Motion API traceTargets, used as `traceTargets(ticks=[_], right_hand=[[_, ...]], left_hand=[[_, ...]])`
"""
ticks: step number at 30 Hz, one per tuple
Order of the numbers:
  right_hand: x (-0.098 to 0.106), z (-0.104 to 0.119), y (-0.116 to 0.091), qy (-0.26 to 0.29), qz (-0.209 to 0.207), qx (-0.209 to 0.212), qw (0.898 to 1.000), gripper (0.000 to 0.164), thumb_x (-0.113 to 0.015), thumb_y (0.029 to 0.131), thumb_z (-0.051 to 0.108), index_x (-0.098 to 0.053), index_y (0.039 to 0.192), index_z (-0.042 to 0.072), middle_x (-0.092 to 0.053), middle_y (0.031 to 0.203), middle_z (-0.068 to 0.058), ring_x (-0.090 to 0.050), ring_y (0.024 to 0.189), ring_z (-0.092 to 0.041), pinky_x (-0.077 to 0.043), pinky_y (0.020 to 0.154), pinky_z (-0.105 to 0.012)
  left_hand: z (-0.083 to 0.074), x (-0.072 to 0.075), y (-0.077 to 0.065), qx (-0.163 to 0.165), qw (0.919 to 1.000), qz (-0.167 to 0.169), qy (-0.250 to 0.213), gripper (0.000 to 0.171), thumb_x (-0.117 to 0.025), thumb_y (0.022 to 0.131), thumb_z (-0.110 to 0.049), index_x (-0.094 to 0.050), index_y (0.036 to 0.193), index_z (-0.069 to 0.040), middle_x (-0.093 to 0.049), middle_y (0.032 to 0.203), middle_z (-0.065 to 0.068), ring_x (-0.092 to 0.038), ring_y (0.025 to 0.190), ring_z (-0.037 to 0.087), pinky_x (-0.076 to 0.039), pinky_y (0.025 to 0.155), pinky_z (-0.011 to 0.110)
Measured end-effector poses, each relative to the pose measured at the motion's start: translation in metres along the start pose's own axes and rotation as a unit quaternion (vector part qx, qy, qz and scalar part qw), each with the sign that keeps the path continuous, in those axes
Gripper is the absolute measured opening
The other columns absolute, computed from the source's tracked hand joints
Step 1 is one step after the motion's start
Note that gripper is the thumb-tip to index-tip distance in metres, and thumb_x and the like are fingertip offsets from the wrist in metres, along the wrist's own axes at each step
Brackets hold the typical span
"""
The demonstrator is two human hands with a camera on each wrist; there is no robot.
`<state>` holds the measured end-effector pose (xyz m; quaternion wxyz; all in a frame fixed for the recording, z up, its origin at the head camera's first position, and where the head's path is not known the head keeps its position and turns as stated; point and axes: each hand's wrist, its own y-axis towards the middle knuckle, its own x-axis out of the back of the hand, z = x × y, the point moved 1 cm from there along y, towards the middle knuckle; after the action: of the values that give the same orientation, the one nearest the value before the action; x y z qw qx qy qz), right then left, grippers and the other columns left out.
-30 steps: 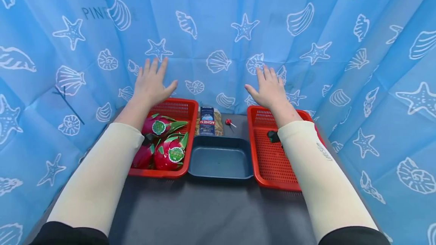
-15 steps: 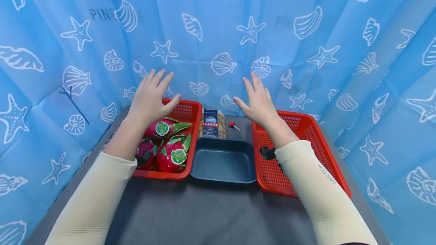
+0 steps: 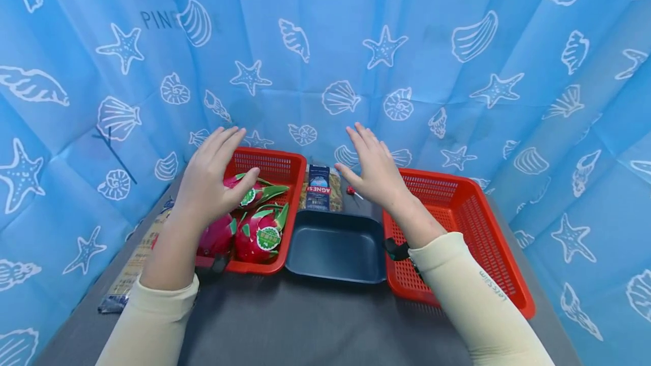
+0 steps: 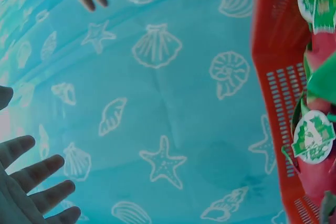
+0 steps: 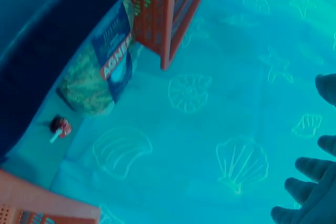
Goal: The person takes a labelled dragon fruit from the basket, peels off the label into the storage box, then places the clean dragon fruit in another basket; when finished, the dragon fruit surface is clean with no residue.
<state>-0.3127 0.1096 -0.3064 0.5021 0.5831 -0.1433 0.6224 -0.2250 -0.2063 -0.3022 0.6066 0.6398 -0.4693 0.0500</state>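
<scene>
My left hand hovers above the left red basket, fingers straight and thumb spread, holding nothing. Dragon fruits with green-and-white stickers lie in that basket. My right hand is raised near the back left corner of the right red basket, its fingers extended and nothing in its grasp. A dark blue rectangular tray sits between the two baskets. In the right wrist view, a bag of Agnesi pasta and a red lollipop lie behind the tray. My right forearm hides part of the right basket.
A long clear package lies on the grey table left of my left arm. Blue curtain with white shells and starfish encloses the back and sides. Black wrist straps hang by my forearms.
Both hands have drawn back and down from the curtain, and the right has moved left. The long package at the left has come into view. The objects have not been handled.
</scene>
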Motion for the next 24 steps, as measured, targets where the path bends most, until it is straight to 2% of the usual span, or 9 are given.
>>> traceTargets(ticks=[4, 6, 11, 16, 19, 22, 24], right_hand=[[-0.009, 0.008, -0.001, 0.011, 0.003, 0.035, 0.999, 0.077, -0.067, 0.1, 0.038, -0.031, 0.161, 0.009, -0.03, 0.165, -0.013, -0.026, 0.152, -0.034, -0.02, 0.12, -0.062], [-0.014, 0.012, -0.001, 0.019, 0.008, 0.05, 0.999, 0.076, -0.068, 0.099, 0.036, -0.033, 0.16, 0.009, -0.032, 0.164, -0.013, -0.028, 0.151, -0.032, -0.021, 0.12, -0.061], [-0.025, 0.023, -0.001, 0.037, 0.023, 0.079, 0.996, 0.075, -0.07, 0.097, 0.032, -0.035, 0.159, 0.008, -0.034, 0.163, -0.014, -0.033, 0.149, -0.031, -0.027, 0.119, -0.058], [-0.036, 0.033, 0.0, 0.059, 0.043, 0.105, 0.992, 0.074, -0.073, 0.095, 0.029, -0.039, 0.157, 0.007, -0.042, 0.158, -0.013, -0.043, 0.142, -0.029, -0.037, 0.115, -0.051], [-0.044, 0.038, 0.001, 0.075, 0.06, 0.118, 0.988, 0.075, -0.074, 0.095, 0.029, -0.039, 0.157, 0.008, -0.047, 0.154, -0.011, -0.047, 0.139, -0.025, -0.042, 0.112, -0.046], [-0.054, 0.041, 0.001, 0.09, 0.083, 0.121, 0.985, 0.075, -0.074, 0.095, 0.029, -0.039, 0.157, 0.01, -0.049, 0.153, -0.008, -0.047, 0.139, -0.022, -0.041, 0.112, -0.048], [-0.06, 0.042, 0.001, 0.1, 0.099, 0.12, 0.983, 0.073, -0.075, 0.094, 0.028, -0.041, 0.156, 0.011, -0.049, 0.153, -0.008, -0.046, 0.139, -0.022, -0.042, 0.111, -0.049]], left_hand=[[-0.002, 0.004, -0.019, -0.006, 0.9989, -0.042, -0.019, 0.075, -0.079, 0.081, -0.026, -0.053, 0.149, -0.009, -0.053, 0.148, 0.014, -0.045, 0.14, 0.036, -0.046, 0.102, 0.065], [-0.003, 0.004, -0.028, -0.007, 0.9983, -0.053, -0.024, 0.074, -0.077, 0.081, -0.026, -0.054, 0.148, -0.007, -0.055, 0.147, 0.014, -0.046, 0.138, 0.036, -0.047, 0.1, 0.065], [-0.007, 0.003, -0.048, -0.002, 0.9973, -0.064, -0.035, 0.073, -0.077, 0.079, -0.023, -0.055, 0.146, -0.006, -0.056, 0.146, 0.014, -0.048, 0.137, 0.036, -0.048, 0.099, 0.064], [-0.012, 0.005, -0.072, 0.029, 0.996, -0.075, -0.041, 0.078, -0.082, 0.073, -0.019, -0.056, 0.146, -0.006, -0.055, 0.148, 0.011, -0.048, 0.138, 0.032, -0.053, 0.091, 0.064], [-0.01, 0.005, -0.089, 0.05, 0.9938, -0.089, -0.043, 0.077, -0.08, 0.073, -0.019, -0.057, 0.146, -0.007, -0.055, 0.148, 0.01, -0.048, 0.137, 0.031, -0.053, 0.099, 0.042], [-0.006, 0.005, -0.106, 0.065, 0.9905, -0.113, -0.044, 0.074, -0.078, 0.074, -0.02, -0.059, 0.143, -0.007, -0.056, 0.147, 0.012, -0.051, 0.134, 0.033, -0.042, 0.102, 0.018], [-0.003, 0.005, -0.116, 0.074, 0.9884, -0.124, -0.045, 0.071, -0.077, 0.075, -0.02, -0.06, 0.142, -0.007, -0.057, 0.145, 0.013, -0.051, 0.133, 0.035, -0.036, 0.102, 0.01]])
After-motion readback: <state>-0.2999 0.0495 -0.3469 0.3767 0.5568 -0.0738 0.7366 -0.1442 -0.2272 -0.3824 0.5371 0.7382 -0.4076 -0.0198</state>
